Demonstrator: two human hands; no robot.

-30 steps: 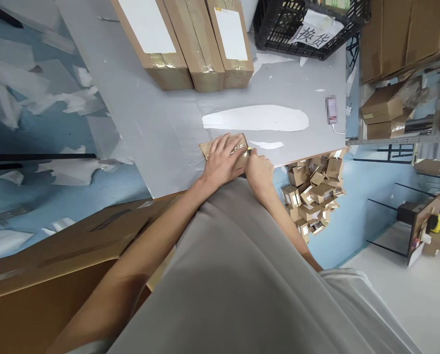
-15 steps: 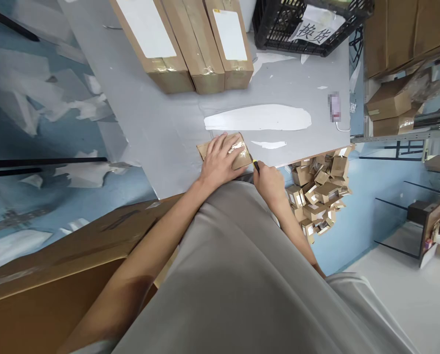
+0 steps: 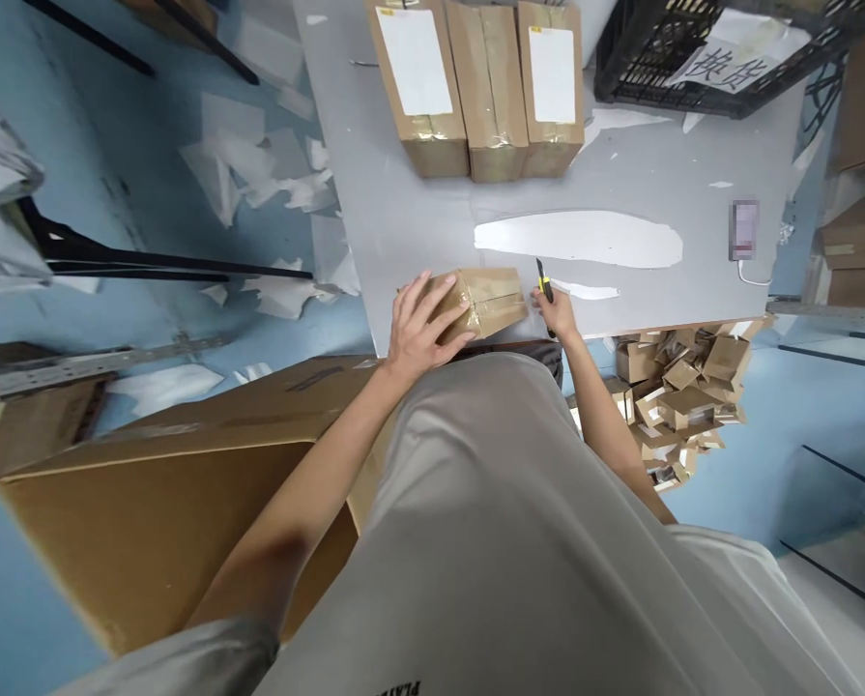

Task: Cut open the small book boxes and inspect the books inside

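A small cardboard box (image 3: pixel 501 298) sealed with clear tape lies near the front edge of the grey table (image 3: pixel 418 227). My left hand (image 3: pixel 418 333) grips its left end, with the fingers spread over the top and side. Just right of the box, my right hand (image 3: pixel 557 313) is closed around a black and yellow utility knife (image 3: pixel 545 284). The blade points away from me, over the table, and is apart from the box.
Three taped cartons (image 3: pixel 486 92) stand at the back beside a black plastic crate (image 3: pixel 613 68). A white paper strip (image 3: pixel 577 237) lies mid-table. Below left is a large open carton (image 3: pixel 157 522); many small boxes (image 3: pixel 685 387) are heaped on the right.
The box has been turned so that another side shows, and my left hand now grips its left end. My right hand has drawn the knife away from the box's edge. The view has shifted left.
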